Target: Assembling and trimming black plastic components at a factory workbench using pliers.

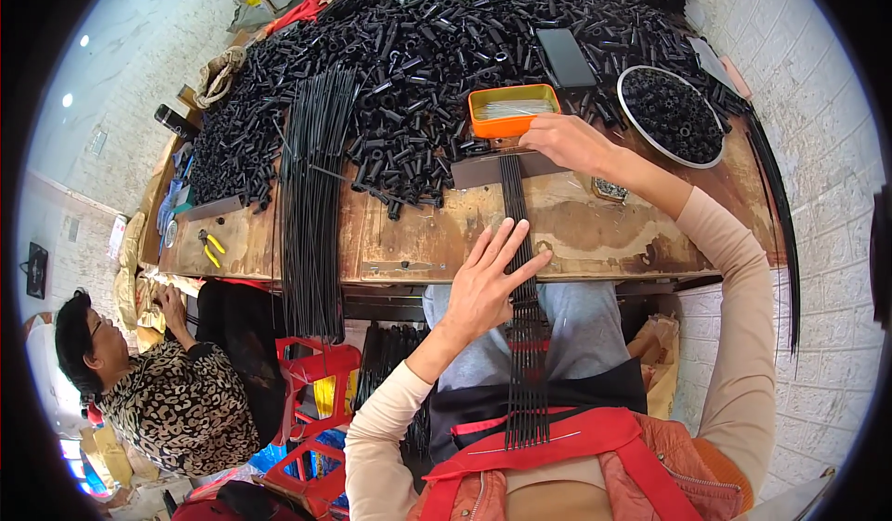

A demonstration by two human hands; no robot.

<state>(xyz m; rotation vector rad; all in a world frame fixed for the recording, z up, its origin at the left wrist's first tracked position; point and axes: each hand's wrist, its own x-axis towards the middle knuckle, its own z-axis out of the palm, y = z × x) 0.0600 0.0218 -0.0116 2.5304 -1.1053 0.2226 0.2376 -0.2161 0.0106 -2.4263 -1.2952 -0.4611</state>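
Observation:
A bundle of thin black rods (527,330) runs from the table edge down over my lap. My left hand (488,284) rests on the rods with its fingers stretched out and spread. The rods' far ends meet a dark flat bar (478,171) on the table. My right hand (567,142) is above the bar's right part, beside the near right corner of an orange box (502,128). Its fingers are bent together, and whether anything small is between them cannot be made out. Thin silvery wires (516,107) lie in the box.
Short black tubular parts (409,65) cover the table's far half. A round tray (671,117) of small black rings and a dark phone (565,57) lie right. Left are a long rod bundle (316,196) and yellow-handled pliers (212,249). Another person (177,391) sits left by red stools (316,372).

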